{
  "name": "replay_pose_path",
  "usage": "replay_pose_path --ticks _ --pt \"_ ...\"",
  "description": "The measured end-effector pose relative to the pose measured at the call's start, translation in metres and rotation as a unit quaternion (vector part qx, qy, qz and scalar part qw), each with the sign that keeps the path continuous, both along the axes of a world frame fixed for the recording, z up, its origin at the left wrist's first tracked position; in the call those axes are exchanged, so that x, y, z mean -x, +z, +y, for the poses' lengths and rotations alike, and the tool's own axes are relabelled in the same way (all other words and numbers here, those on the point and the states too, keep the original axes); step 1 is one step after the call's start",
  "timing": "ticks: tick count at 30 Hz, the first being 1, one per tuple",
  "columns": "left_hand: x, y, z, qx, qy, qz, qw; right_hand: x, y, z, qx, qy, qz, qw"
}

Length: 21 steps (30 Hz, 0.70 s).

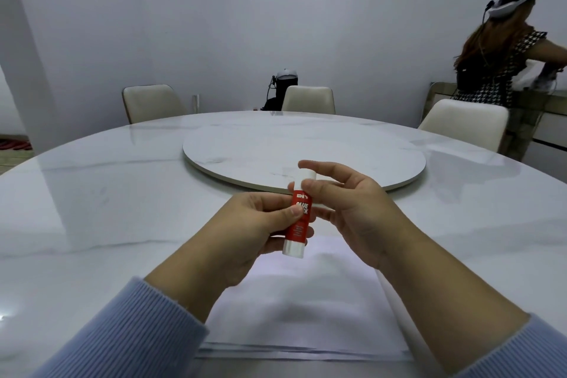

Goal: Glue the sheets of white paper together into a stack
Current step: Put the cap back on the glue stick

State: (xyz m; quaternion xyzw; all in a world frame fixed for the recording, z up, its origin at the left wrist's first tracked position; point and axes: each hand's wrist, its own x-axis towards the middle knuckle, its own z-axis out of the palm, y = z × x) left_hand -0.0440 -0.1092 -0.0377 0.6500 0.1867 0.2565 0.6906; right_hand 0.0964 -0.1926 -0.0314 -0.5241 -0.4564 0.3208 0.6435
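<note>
A red glue stick [299, 218] with a white cap and white base stands upright in the air above the table. My left hand [257, 230] grips its red body between thumb and fingers. My right hand [346, 209] reaches in from the right, with its fingertips at the white cap [305, 176]; I cannot tell how firmly they hold it. Below both hands lies a stack of white paper sheets [300, 310] near the table's front edge, its near edges slightly fanned.
The round white marble table [107, 199] carries a raised turntable [306, 147] in the middle. Three cream chairs [308, 100] stand around the far side. A person stands at a sideboard at the far right [503, 70].
</note>
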Motion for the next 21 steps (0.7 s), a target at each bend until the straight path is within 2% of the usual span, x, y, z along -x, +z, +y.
replay_pose_path --ticks 3,7,11,16,21 --pt "-0.0001 0.0004 -0.0025 -0.012 -0.011 0.001 1.0 0.0008 0.002 0.0006 -0.003 -0.055 -0.033 0.998" --pt "0.001 0.0016 -0.0013 0.0 -0.015 -0.014 1.0 -0.0038 0.0063 -0.0061 0.01 0.033 -0.026 0.999" --pt "0.0014 0.0024 -0.0004 0.012 -0.012 -0.024 1.0 -0.0003 0.0033 -0.0012 -0.009 -0.028 -0.025 0.999" --pt "0.0018 0.0029 0.0007 0.017 -0.006 -0.019 1.0 -0.0039 0.0034 -0.0051 -0.007 0.022 0.004 1.0" --pt "0.0022 0.0035 0.0002 0.019 -0.01 -0.021 1.0 0.0011 0.002 -0.001 -0.029 -0.014 -0.012 0.999"
